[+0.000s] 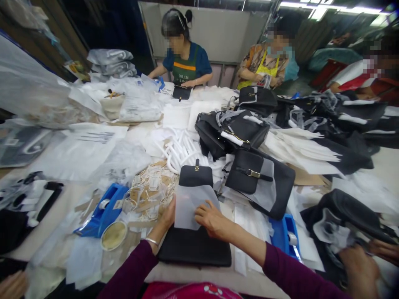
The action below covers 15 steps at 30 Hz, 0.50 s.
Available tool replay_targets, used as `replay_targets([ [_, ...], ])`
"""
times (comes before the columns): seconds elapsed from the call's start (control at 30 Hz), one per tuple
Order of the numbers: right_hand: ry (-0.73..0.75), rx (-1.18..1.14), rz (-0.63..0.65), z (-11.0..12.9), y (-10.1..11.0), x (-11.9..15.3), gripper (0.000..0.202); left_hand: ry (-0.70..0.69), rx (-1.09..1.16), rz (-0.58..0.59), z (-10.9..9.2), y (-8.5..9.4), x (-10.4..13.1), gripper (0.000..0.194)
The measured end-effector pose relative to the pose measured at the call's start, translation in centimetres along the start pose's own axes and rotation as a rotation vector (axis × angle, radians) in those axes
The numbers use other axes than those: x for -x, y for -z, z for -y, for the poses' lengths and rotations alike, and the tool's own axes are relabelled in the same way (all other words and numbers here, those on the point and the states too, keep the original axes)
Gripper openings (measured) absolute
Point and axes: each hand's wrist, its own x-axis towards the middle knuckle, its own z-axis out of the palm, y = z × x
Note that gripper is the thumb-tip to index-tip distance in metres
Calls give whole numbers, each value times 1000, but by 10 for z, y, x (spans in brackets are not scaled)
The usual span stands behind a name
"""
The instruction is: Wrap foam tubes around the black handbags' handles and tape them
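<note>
A black handbag lies in front of me with its flap folded up and away, showing a small gold clasp and strap. Over its middle is a translucent white sheet. My left hand grips the left edge of the bag beside the sheet, its fingertips partly hidden. On the right, my right hand rests on the sheet's lower right part, fingers bent and spread apart, the thumb hidden beneath.
Blue tape dispensers stand at both sides, near a round tub and a pile of stringed tags. Several black bags and white tubes lie beyond. Co-workers sit opposite; another person's hands work at right.
</note>
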Motion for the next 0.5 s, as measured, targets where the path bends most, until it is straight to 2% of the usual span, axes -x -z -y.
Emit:
replay_targets([
  [0.07,-29,10,-2,1,-8,-1,23,59,125,19,-6,-1,-1,79],
  [0.17,-73,-22,-14,2,-19,1,17,141,255,57,-11,-1,-3,68],
  [0.23,-75,-104,-15,2,-22,2,14,148,230,61,-13,1,-6,55],
  [0.33,-97,-204,-66,-2,-26,-4,36,136,175,50,-13,3,-11,46],
  [0.43,-170,-170,-183,-15,-34,-18,24,97,106,34,-12,2,-18,41],
  [0.5,-205,-107,-222,-27,-43,-27,26,68,46,13,-11,2,-23,38],
])
